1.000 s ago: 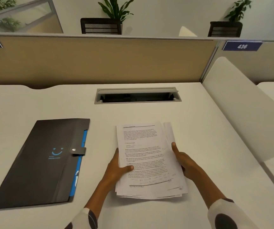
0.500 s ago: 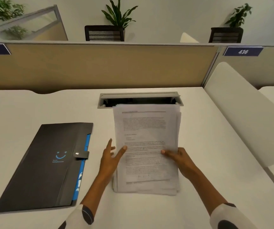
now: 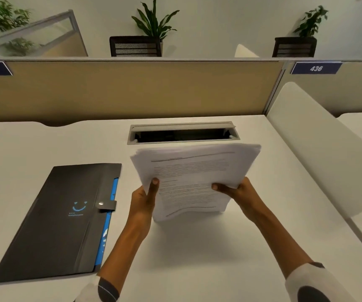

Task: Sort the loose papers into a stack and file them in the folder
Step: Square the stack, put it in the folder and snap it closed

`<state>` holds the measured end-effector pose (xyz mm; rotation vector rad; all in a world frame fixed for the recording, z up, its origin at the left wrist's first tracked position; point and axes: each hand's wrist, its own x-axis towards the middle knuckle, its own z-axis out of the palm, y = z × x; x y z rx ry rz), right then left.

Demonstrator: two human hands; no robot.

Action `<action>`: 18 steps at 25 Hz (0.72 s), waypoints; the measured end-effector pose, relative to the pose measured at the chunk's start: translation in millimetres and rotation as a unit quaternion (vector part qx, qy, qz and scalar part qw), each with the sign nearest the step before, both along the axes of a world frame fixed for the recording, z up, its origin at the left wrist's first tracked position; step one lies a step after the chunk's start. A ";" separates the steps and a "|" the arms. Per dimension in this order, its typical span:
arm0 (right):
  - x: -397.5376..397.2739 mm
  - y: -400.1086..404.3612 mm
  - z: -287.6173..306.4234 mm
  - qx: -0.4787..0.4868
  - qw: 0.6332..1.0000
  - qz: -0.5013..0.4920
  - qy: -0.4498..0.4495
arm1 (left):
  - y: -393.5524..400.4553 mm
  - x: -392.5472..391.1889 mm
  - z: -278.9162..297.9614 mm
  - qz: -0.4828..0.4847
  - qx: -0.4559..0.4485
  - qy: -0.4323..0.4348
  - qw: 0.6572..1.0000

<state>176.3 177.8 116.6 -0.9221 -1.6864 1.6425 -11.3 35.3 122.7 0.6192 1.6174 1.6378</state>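
Upright on the desk (image 3: pixel 197 258), paper stack (image 3: pixel 193 177) in left hand (image 3: pixel 143 201) and right hand (image 3: pixel 241 192) grip.

A white smooth desk (image 3: pixel 197 258) carries a flat dark grey folder with blue edge (image 3: pixel 62 221), closed, on its left side.

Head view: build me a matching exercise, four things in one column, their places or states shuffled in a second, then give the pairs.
Things:
1. paper stack
2. folder
3. left hand
4. cable slot

States:
A. lies flat on the desk, snap strap fastened
B. open recess in the desk just beyond the papers
C. stood on its lower edge, gripped on both sides
D. holds the stack's left edge, thumb on the front sheet

Pairs: 1-C, 2-A, 3-D, 4-B
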 end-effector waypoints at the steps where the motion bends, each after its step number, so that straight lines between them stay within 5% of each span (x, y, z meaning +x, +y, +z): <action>1: -0.2 -3.7 2.1 0.002 1.000 -0.014 0.001 | -0.6 2.2 0.7 0.002 0.006 0.002 1.000; 7: -10.1 -18.1 41.2 0.027 0.991 -0.126 0.041 | 9.0 5.5 26.2 0.062 0.056 0.084 0.993; 18: -22.8 -22.7 73.5 0.024 0.983 -0.176 0.038 | 16.0 16.2 62.1 0.112 0.101 0.043 0.988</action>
